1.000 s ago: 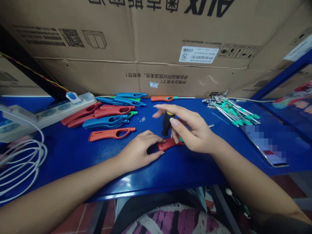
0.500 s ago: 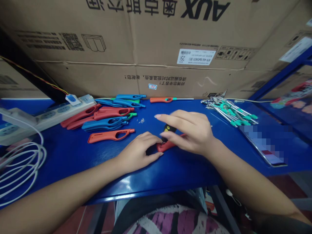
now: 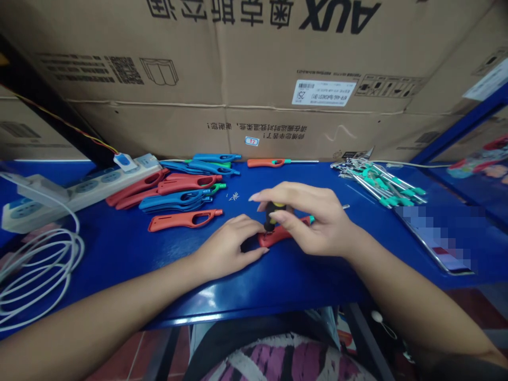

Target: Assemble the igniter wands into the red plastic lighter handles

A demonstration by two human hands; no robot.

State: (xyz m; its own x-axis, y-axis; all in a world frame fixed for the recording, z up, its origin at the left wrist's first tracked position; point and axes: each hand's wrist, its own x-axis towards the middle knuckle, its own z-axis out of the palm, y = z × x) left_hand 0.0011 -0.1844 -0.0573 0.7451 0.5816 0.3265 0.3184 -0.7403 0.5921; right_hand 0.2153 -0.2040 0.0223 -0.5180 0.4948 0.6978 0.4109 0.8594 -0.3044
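Left hand (image 3: 233, 246): we've got fingers clamped on the end of the lighter (image 3: 279, 235).
Right hand (image 3: 319, 219): fingers closed round the screwdriver (image 3: 270, 216), tip down!
Lighter: on the surface (image 3: 246, 291), between our hands.

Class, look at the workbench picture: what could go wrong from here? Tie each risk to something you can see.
1. The screwdriver in the right hand might slip off the red casing and jab the left hand, whose thumb and fingers are close to its tip.
2. The small pale pieces lie loose on the blue tabletop, so a brushing hand could scatter them.
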